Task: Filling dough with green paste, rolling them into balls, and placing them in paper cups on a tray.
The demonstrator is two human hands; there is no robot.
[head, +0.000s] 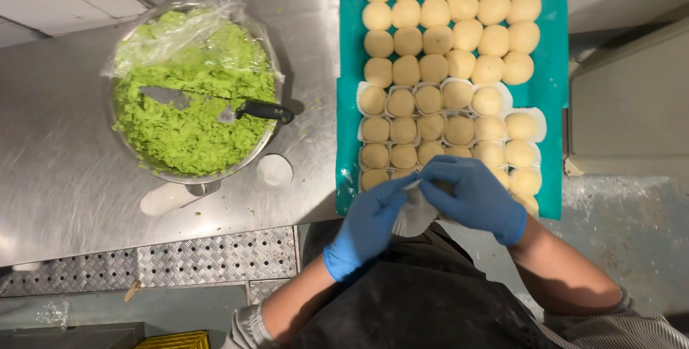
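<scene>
Both my hands wear blue gloves and meet over the near edge of a teal tray (552, 69). My left hand (369, 223) and my right hand (477, 198) pinch white pleated paper cups (415, 216) between their fingers. The tray carries several rows of pale round dough balls (448, 33); the far rows lie bare, while the near rows (430, 126) sit in white paper cups.
A metal bowl (194, 91) lined with plastic film holds green crumbly paste and a black-handled scraper (262, 111). A single paper cup (275, 171) and a lying stack of cups (165, 197) rest on the steel counter (57, 148). A checker-plate strip (215, 256) runs along the counter's near side.
</scene>
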